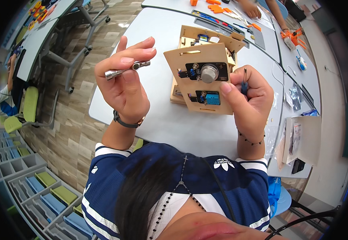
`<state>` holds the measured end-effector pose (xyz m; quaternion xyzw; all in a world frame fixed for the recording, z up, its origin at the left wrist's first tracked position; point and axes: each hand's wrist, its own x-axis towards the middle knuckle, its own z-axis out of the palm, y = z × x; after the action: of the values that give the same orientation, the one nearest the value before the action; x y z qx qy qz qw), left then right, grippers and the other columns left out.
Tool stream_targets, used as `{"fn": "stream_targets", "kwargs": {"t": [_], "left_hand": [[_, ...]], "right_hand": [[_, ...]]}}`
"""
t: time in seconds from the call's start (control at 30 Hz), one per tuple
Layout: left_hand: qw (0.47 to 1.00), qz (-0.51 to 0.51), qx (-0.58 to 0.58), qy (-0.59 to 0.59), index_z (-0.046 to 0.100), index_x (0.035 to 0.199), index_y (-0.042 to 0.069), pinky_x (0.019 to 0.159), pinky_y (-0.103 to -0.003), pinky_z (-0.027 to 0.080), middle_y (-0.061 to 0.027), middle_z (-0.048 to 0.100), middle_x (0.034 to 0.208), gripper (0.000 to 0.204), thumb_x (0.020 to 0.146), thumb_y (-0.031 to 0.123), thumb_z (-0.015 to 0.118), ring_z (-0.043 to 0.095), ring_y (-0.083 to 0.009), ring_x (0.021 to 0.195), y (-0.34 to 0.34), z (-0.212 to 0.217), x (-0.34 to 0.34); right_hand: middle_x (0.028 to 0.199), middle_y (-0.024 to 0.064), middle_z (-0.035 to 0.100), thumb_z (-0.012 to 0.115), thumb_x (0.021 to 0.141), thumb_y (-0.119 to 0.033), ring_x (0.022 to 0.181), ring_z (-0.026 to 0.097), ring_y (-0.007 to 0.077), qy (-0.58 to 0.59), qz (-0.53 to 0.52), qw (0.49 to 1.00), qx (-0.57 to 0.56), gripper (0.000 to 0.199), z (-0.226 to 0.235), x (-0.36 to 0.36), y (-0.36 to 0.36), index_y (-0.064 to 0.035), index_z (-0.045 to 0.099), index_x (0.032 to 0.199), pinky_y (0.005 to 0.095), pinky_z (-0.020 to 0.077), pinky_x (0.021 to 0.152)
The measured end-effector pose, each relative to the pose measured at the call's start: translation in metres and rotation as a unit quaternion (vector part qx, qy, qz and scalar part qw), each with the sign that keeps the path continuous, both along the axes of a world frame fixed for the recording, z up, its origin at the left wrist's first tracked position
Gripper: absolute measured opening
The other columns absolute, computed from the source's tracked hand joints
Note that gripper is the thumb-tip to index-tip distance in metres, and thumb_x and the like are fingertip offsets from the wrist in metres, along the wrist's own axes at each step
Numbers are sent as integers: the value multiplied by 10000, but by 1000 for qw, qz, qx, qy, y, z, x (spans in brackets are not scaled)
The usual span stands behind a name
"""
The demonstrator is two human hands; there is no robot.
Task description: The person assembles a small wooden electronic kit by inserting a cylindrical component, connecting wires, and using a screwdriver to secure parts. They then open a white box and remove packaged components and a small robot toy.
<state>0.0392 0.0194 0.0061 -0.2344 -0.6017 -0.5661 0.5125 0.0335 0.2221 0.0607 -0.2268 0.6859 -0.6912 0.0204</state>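
Observation:
My left hand (124, 78) pinches a small silver socket wrench (120, 73) between thumb and index finger, its other fingers raised. To its right, a light wooden panel (198, 87) is tilted up against a wooden box-like structure (188, 36). On the panel's front sit a black sensor board with a round metal gas sensor (209, 73) and, lower down, a board with a blue sensor block (212, 99). My right hand (250, 94) grips the panel's right edge, thumb on the front. A small screwdriver (244, 85) with a blue handle is tucked in that same hand, its shaft pointing up.
The white table (158, 120) holds pens and orange parts (218, 8) at its far end, where another person's hand (250, 9) rests. An open cardboard box (302, 140) stands to the right. At left are green chairs (30, 104) and a drawer rack (42, 196).

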Motion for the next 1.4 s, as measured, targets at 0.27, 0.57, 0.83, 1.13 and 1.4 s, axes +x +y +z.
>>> {"fn": "stream_targets", "kwargs": {"t": [0.27, 0.57, 0.83, 1.13, 1.4], "left_hand": [[993, -57, 65, -76, 442, 1047, 54, 938, -391, 365, -44, 498, 772, 153, 913, 81, 374, 502, -137, 719, -14, -5, -15], [951, -126, 142, -245, 495, 1015, 34, 780, -292, 399, 20, 403, 727, 176, 908, 124, 388, 376, -68, 649, -21, -13, -30], [939, -116, 122, -301, 511, 1004, 32, 817, -321, 412, 14, 378, 727, 192, 897, 161, 418, 375, -77, 662, -18, -20, -38], [981, 88, -140, -100, 612, 969, 48, 723, -253, 406, 3, 454, 659, 253, 737, 75, 709, 349, -101, 530, -2, -21, -26], [970, 77, -223, -60, 646, 1023, 84, 873, -348, 379, 38, 406, 583, 398, 721, 318, 756, 352, -117, 523, 8, -8, -6]], "right_hand": [[688, -7, 581, 674, 775, -63, 591, 493, 20, 43, -79, 992, -85, 125, 7, -21, 23, -3, 577, 825, 148, 378, 546], [757, 88, 630, 644, 769, -45, 627, 601, 95, -28, -34, 992, -120, 162, 12, -59, 59, 46, 597, 893, 189, 485, 570], [782, 75, 632, 623, 810, -97, 652, 619, 93, -105, 72, 978, -163, 148, 12, -72, 61, 16, 591, 900, 196, 504, 600], [787, 48, 643, 631, 826, -138, 676, 620, 66, -173, 155, 955, -183, 153, 4, -69, 41, -9, 622, 909, 183, 503, 611], [809, 38, 638, 655, 818, -164, 698, 609, 50, -196, 178, 948, -178, 175, 0, -62, 29, -14, 629, 905, 171, 488, 613]]}}
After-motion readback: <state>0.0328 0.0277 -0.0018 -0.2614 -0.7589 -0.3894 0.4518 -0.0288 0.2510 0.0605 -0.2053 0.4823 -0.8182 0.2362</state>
